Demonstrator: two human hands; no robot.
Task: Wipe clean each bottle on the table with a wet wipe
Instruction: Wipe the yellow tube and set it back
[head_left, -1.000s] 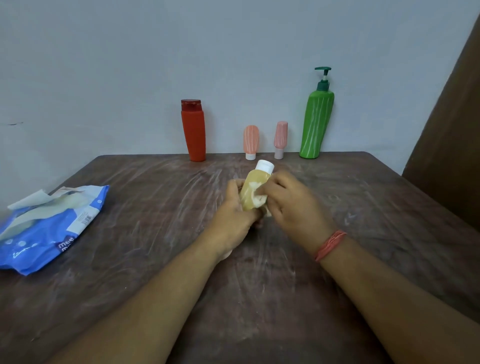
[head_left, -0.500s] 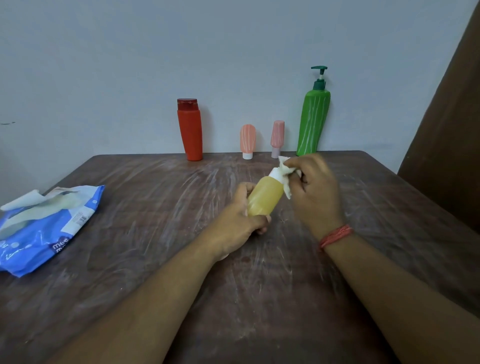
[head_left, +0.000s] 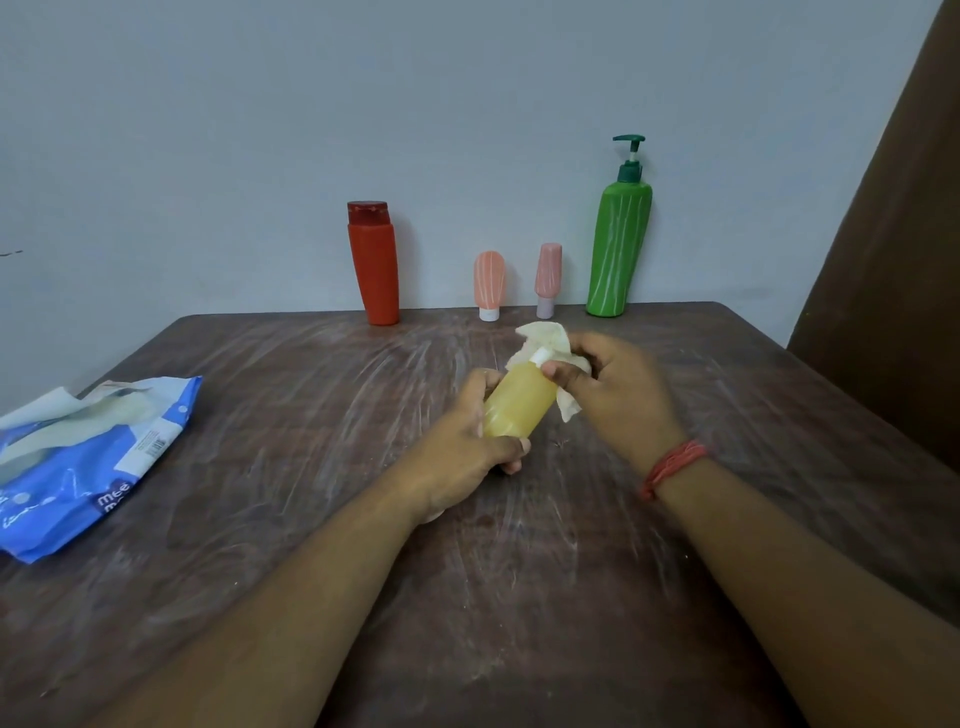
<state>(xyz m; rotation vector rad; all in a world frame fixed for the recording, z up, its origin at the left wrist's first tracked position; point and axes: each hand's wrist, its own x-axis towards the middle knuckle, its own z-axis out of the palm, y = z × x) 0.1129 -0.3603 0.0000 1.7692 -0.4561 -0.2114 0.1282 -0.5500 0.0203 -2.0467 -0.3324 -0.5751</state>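
Five bottles total: four parked along the back edge of the tabletop (head_left: 311, 519), and the yellow bottle (head_left: 519, 408) held tilted above its middle. Left hand (head_left: 462, 457) has a firm grip around the base; right hand (head_left: 618, 395) pinches the wet wipe (head_left: 545, 335) around the white cap (head_left: 539, 355), I think. I'd twist the bottle against the wipe, hitting neck and cap seam.

Four bottles (head_left: 488, 286) along table (head_left: 311, 519) rear edge; wipes pack (head_left: 83, 467) left, probably overhanging.
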